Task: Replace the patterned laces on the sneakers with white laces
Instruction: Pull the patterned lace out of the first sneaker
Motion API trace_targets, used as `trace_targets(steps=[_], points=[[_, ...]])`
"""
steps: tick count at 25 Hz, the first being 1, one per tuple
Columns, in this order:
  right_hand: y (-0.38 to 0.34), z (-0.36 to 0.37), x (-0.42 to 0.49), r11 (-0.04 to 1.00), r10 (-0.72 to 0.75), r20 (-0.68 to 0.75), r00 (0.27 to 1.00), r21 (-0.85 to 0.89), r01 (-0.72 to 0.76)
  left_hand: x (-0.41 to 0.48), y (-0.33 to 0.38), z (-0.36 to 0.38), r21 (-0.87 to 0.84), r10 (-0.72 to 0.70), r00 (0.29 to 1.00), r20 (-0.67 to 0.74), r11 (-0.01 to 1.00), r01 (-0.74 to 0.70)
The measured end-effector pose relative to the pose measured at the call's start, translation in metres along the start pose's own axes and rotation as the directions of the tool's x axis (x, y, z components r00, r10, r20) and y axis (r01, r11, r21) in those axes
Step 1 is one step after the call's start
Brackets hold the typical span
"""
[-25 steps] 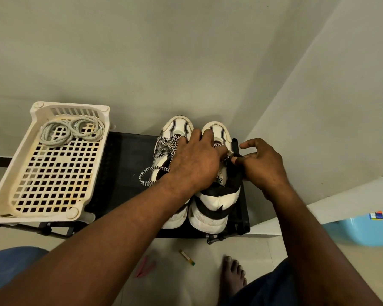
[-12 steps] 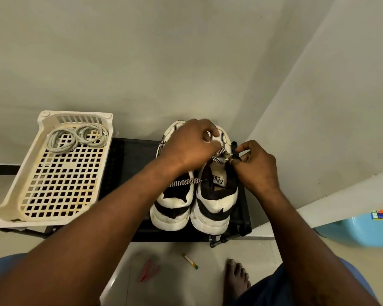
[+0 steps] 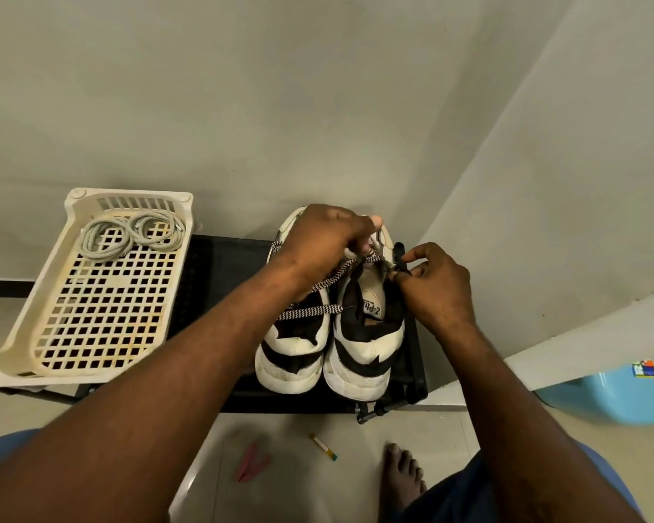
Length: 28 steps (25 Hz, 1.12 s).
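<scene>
Two black-and-white sneakers stand side by side on a low black rack (image 3: 219, 266), heels toward me: the left sneaker (image 3: 293, 356) and the right sneaker (image 3: 367, 356). A black-and-white patterned lace (image 3: 310, 311) trails across the left sneaker's opening. My left hand (image 3: 325, 243) hovers over the shoes' fronts and grips the patterned lace above the right sneaker. My right hand (image 3: 437, 285) pinches the right sneaker's upper edge at the eyelets. Coiled white laces (image 3: 129, 234) lie in the far end of a cream plastic basket (image 3: 19, 334) on the left.
Walls close in behind and to the right of the rack. On the tiled floor in front lie a pink object (image 3: 252, 462) and a small marker (image 3: 323, 446). My bare foot (image 3: 401, 481) stands near them. A light blue tub (image 3: 616, 394) sits at the right.
My left hand has lifted off the shoes and drawn the patterned lace upward and away from me. More of the right sneaker's opening and both heels now show. My right hand has stayed at the eyelets.
</scene>
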State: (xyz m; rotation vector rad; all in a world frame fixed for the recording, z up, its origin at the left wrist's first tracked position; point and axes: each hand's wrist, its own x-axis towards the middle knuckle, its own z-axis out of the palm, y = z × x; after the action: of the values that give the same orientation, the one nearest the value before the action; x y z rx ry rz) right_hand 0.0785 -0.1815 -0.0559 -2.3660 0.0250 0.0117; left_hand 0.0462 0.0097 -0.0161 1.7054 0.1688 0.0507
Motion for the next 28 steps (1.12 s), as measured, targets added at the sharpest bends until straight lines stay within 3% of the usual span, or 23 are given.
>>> trace_targets(steps=[2,4,5,8,9,11,12,14,16,17,19,20,21,23,25,26,28], points=[[0.0,0.002,0.0,1.0,-0.002,-0.005,1.0,-0.015,0.002,-0.001,-0.001,-0.006,0.293,-0.003,0.996,0.093,0.956,-0.024],[0.0,0.002,0.0,1.0,0.0,-0.015,1.0,-0.016,0.0,-0.008,0.002,0.0,0.546,0.018,0.985,0.173,0.83,-0.111],[0.0,0.002,0.0,1.0,0.0,-0.015,1.0,-0.015,0.0,-0.01,0.004,0.003,0.515,0.04,0.976,0.213,0.844,-0.147],[0.0,0.001,-0.001,1.0,-0.001,-0.005,1.0,-0.018,0.001,-0.014,0.02,0.0,0.217,-0.012,0.974,0.225,0.975,-0.038],[0.001,0.001,-0.002,1.0,-0.003,-0.007,1.0,-0.017,0.003,-0.011,0.02,-0.004,0.268,-0.048,0.969,0.241,0.963,-0.019],[0.002,0.002,-0.002,1.0,-0.011,-0.013,1.0,-0.015,0.011,-0.012,0.018,-0.008,0.541,-0.103,0.96,0.259,0.839,-0.055],[0.002,0.002,-0.002,1.0,-0.014,-0.014,1.0,-0.016,0.014,-0.015,0.018,-0.008,0.566,-0.106,0.959,0.262,0.822,-0.064],[0.001,0.002,-0.002,1.0,-0.019,-0.009,1.0,-0.013,0.019,-0.019,0.02,-0.011,0.307,-0.08,0.95,0.303,0.951,-0.018],[0.001,0.002,-0.002,1.0,-0.016,-0.006,1.0,-0.009,0.016,-0.023,0.031,-0.018,0.158,-0.1,0.945,0.311,0.986,0.052],[0.002,0.003,-0.002,1.0,-0.019,-0.001,1.0,-0.014,0.019,-0.02,0.031,-0.023,0.257,-0.119,0.952,0.281,0.965,0.045],[0.002,0.004,-0.002,1.0,-0.019,-0.001,1.0,-0.017,0.019,-0.017,0.028,-0.025,0.587,-0.132,0.966,0.223,0.809,-0.025],[0.002,0.004,-0.002,1.0,-0.017,-0.002,1.0,-0.017,0.017,-0.02,0.026,-0.024,0.603,-0.105,0.975,0.194,0.797,-0.034],[0.002,0.004,-0.002,1.0,-0.017,-0.001,1.0,-0.019,0.017,-0.023,0.024,-0.023,0.502,-0.049,0.98,0.19,0.863,-0.054],[0.001,0.004,-0.002,1.0,-0.019,0.0,1.0,-0.022,0.019,-0.027,0.023,-0.024,0.113,-0.006,0.979,0.205,0.993,-0.018],[0.0,0.004,-0.003,0.999,-0.025,0.001,1.0,-0.021,0.025,-0.028,0.024,-0.027,-0.186,-0.028,0.987,0.159,0.981,0.058],[0.001,0.005,-0.003,0.999,-0.029,-0.001,1.0,-0.02,0.029,-0.027,0.023,-0.028,-0.229,-0.048,0.997,0.067,0.971,0.062],[0.001,0.005,-0.004,0.999,-0.035,-0.004,0.999,-0.016,0.035,-0.023,0.02,-0.031,-0.079,-0.055,0.988,-0.142,0.996,0.044]])
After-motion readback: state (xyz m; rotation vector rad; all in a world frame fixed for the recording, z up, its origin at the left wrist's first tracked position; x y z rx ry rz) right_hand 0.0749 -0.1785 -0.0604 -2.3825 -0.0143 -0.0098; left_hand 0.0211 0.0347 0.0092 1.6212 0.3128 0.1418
